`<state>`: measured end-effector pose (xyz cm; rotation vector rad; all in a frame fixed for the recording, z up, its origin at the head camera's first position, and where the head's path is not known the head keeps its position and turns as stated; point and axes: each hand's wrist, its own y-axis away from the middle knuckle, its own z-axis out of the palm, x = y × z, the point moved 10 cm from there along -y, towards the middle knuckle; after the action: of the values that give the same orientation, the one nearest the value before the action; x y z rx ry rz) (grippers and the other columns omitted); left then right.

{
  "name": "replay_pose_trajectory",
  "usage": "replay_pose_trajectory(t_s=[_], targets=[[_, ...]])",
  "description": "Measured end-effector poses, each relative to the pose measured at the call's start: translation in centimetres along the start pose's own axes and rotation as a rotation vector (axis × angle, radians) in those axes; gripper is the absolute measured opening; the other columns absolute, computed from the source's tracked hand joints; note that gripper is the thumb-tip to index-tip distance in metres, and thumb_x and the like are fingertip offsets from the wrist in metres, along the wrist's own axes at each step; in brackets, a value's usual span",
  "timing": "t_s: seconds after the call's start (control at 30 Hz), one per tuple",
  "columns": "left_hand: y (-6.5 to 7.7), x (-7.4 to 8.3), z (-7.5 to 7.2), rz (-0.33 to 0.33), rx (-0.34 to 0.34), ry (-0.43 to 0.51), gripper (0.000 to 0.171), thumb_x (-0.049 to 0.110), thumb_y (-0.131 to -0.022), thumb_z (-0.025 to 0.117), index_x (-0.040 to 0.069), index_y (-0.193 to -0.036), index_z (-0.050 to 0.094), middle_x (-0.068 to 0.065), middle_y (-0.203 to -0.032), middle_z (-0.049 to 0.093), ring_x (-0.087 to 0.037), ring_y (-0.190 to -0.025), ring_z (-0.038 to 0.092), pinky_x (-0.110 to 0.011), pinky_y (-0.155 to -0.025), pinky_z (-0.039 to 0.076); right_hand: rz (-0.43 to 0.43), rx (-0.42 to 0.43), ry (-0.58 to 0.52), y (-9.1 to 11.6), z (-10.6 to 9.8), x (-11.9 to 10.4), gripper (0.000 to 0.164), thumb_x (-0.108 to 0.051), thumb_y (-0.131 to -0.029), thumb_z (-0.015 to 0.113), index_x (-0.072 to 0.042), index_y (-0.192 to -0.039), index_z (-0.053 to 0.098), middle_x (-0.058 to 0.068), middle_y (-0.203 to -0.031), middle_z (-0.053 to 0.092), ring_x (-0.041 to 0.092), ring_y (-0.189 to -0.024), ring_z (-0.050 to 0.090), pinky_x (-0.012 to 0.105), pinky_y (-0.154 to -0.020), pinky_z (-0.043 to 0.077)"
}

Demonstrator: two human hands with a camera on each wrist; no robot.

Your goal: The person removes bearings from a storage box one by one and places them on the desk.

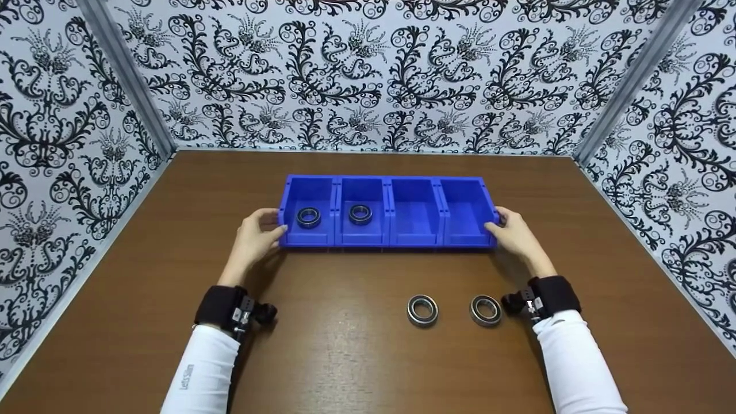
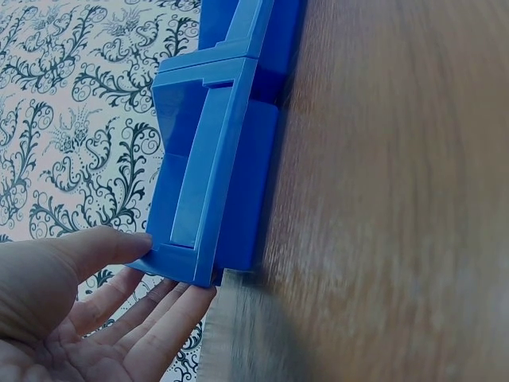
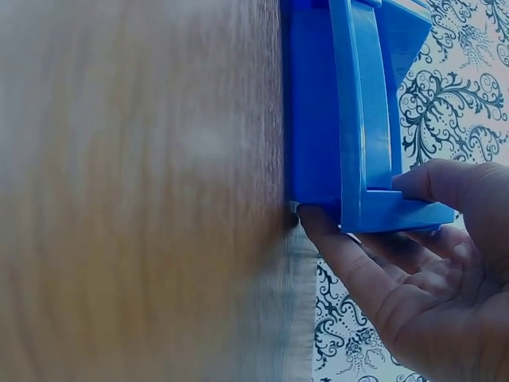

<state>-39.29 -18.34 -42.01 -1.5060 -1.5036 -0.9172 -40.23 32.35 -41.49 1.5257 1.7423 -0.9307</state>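
A row of joined blue bins (image 1: 415, 240) stands across the table in the head view. My left hand (image 1: 256, 237) grips its left end, thumb over the rim and fingers along the outer side wall. At the opposite end my right hand (image 1: 516, 234) holds the right wall the same way, its thumb (image 3: 433, 181) on the rim in the right wrist view. One ball bearing (image 1: 309, 217) lies in the leftmost compartment and another bearing (image 1: 360, 214) in the second. The two right compartments hold nothing.
Two more bearings lie on the brown table (image 1: 339, 356) in front of the bins: one bearing (image 1: 422, 311) right of centre, the other bearing (image 1: 486, 310) close to the right wrist camera (image 1: 513, 303). Patterned wall panels (image 1: 362, 75) enclose the back and sides.
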Motion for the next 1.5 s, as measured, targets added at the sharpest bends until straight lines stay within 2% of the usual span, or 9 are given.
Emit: replay_pose_trajectory(t_s=[0.3,0.63,0.87,1.0,1.2,1.5], targets=[[-0.08,0.23,0.19,-0.010,-0.009,0.029,0.047,0.006,-0.102,0.064,-0.008,-0.145,0.051,-0.032,-0.140,0.058,-0.042,-0.127,0.061,-0.043,-0.095,0.060,-0.003,0.001,0.013,0.22,-0.19,-0.31,0.043,0.003,-0.102,0.052,0.021,-0.141,0.046,0.039,-0.129,0.060,0.035,-0.110,0.065,0.013,-0.079,0.052],[-0.16,0.26,0.31,-0.017,-0.019,0.039,0.048,0.006,-0.102,0.064,-0.008,-0.146,0.050,-0.032,-0.142,0.057,-0.042,-0.129,0.059,-0.045,-0.098,0.059,-0.014,0.001,0.016,0.16,-0.21,-0.16,0.044,0.003,-0.102,0.053,0.023,-0.141,0.045,0.040,-0.130,0.059,0.033,-0.110,0.065,0.012,-0.080,0.051],[-0.30,0.37,0.22,0.009,-0.019,0.006,0.048,0.005,-0.102,0.064,-0.010,-0.145,0.050,-0.032,-0.142,0.057,-0.042,-0.129,0.059,-0.042,-0.093,0.061,-0.012,-0.011,-0.011,0.27,-0.22,-0.15,0.044,0.003,-0.102,0.051,0.022,-0.142,0.044,0.041,-0.131,0.058,0.035,-0.112,0.065,0.015,-0.080,0.053],[-0.33,0.23,0.16,0.003,-0.017,0.006,0.049,0.005,-0.102,0.065,-0.010,-0.146,0.050,-0.032,-0.142,0.056,-0.042,-0.130,0.059,-0.042,-0.094,0.061,-0.003,-0.014,-0.008,0.28,-0.15,-0.13,0.045,0.002,-0.103,0.052,0.021,-0.143,0.044,0.040,-0.132,0.058,0.038,-0.114,0.064,0.015,-0.082,0.053],[-0.23,0.17,0.09,0.008,-0.013,0.000,0.048,0.006,-0.101,0.065,-0.010,-0.144,0.051,-0.033,-0.141,0.058,-0.043,-0.129,0.059,-0.044,-0.095,0.060,-0.013,-0.005,0.013,0.19,-0.17,-0.34,0.043,0.002,-0.102,0.053,0.021,-0.140,0.047,0.038,-0.128,0.060,0.034,-0.110,0.064,0.014,-0.081,0.051],[-0.01,0.33,-0.24,0.008,-0.003,-0.020,0.047,0.006,-0.100,0.067,-0.009,-0.143,0.053,-0.032,-0.139,0.060,-0.042,-0.125,0.062,-0.040,-0.089,0.062,-0.016,-0.006,0.008,0.15,0.08,-0.39,0.043,0.003,-0.102,0.052,0.022,-0.140,0.046,0.040,-0.128,0.060,0.036,-0.110,0.064,0.014,-0.081,0.052]])
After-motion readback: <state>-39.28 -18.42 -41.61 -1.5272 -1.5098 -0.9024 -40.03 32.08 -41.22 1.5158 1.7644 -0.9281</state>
